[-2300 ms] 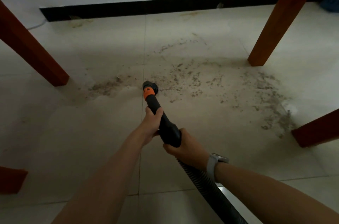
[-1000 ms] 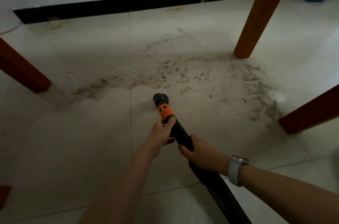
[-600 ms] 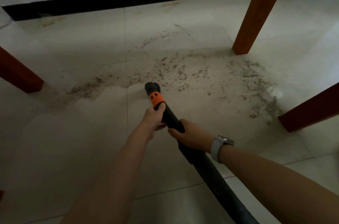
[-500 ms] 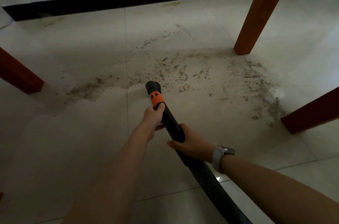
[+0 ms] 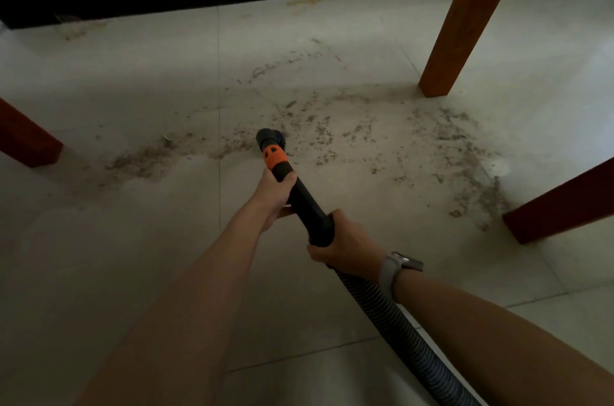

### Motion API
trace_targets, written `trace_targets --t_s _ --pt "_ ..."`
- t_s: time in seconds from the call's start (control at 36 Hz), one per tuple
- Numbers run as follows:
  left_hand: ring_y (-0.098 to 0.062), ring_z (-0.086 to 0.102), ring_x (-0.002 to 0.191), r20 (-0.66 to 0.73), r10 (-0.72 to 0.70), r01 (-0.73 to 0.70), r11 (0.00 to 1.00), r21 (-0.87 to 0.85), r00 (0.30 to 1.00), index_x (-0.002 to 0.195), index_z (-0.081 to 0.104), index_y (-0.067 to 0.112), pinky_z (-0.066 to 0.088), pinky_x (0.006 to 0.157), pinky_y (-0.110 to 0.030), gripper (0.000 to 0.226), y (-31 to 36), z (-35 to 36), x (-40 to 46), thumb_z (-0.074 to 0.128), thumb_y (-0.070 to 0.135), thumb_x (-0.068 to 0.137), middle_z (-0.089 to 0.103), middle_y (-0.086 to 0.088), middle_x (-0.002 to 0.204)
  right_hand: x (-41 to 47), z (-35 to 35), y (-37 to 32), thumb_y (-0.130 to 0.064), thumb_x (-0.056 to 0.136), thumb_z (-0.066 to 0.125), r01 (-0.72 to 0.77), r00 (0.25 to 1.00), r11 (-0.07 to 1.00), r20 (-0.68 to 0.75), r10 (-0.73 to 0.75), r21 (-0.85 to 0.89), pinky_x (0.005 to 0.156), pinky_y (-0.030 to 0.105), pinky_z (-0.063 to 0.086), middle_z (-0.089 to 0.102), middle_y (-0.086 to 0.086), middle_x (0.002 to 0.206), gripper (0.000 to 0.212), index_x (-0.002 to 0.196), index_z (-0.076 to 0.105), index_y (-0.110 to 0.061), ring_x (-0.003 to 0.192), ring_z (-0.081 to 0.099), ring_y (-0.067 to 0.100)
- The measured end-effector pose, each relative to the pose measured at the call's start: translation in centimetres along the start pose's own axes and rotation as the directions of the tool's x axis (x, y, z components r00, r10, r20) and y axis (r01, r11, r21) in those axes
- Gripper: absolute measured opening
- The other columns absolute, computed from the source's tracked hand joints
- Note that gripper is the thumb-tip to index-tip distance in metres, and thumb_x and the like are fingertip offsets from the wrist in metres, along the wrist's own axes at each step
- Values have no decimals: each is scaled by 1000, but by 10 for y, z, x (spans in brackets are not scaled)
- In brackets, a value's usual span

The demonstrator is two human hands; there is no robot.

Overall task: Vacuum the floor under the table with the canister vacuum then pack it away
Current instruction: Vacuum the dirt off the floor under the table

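Hands [image 5: 277, 193] [image 5: 345, 246] grip vacuum wand [image 5: 305, 203], nozzle [image 5: 267, 138] at dirt [image 5: 319, 133].

We hold the black vacuum tube [image 5: 307, 203] with our left hand [image 5: 274, 194] and right hand [image 5: 345, 244], its tip in the dirt [image 5: 332, 133] on the floor [image 5: 99, 256].

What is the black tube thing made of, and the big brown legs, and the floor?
The vacuum wand looks like smooth matte black plastic with an orange collar. Its hose looks like flexible ribbed plastic. The table legs seem to be reddish-brown finished wood, square-cut. The floor looks like pale glazed tile, with straight grout lines.
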State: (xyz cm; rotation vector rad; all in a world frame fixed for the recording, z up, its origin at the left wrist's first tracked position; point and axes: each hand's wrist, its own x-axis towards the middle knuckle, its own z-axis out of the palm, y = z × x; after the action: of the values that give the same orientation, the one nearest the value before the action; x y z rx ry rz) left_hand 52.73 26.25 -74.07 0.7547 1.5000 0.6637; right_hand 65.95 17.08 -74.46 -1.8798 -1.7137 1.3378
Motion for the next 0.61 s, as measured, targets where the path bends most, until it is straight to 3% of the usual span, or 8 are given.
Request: trace_targets --t_s 0.17,0.31,0.36,0.42,0.5,0.61 --pt "-31 54 110 -5 10 -10 1000 20 1000 152 5 18 51 83 -42 64 -4 7 -3 44 22 101 37 -12 145 -4 0 6 -27 81 71 17 1000 1000 -6 -17 -25 49 20 48 60 1 78 36 97 41 -15 57 58 12" --pt "-30 55 109 64 34 -35 999 22 997 153 2 20 50 81 -38 65 -18 16 -16 43 21 101 39 -11 143 -23 -3 18 -28 79 71 18 1000 999 -20 -18 -35 61 35 56 63 7 85 38 101 45 -11 70 65 22" --pt "-31 53 115 64 41 -44 998 45 997 153 0 20 51 82 -39 68 -26 19 -20 43 23 101 38 -11 145 -32 -4 23 -28 79 71 19 1000 1000 -1 -19 -20 59 33 56 63 6 84 38 102 45 -12 68 66 21" --pt "-33 51 121 63 64 -70 994 83 996 153 -1 21 52 89 -43 69 -34 22 -24 44 26 100 36 -11 146 -41 -3 26 -28 79 70 18 1000 1000 13 -18 5 57 32 56 64 6 83 38 103 46 -13 66 66 20" --pt "-34 48 125 77 75 -85 987 138 994 152 3 21 46 99 -51 69 -47 23 -32 45 32 99 34 -13 149 -55 1 35 -30 76 70 34 999 999 -1 -34 16 61 41 56 65 5 82 37 102 47 -15 67 66 20" --pt "-34 44 130 99 68 -83 984 155 993 152 -3 25 42 104 -51 71 -61 27 -43 44 33 99 32 -13 151 -72 11 48 -35 73 69 54 997 999 -62 -54 0 61 41 53 64 1 79 38 99 48 -18 64 63 16"
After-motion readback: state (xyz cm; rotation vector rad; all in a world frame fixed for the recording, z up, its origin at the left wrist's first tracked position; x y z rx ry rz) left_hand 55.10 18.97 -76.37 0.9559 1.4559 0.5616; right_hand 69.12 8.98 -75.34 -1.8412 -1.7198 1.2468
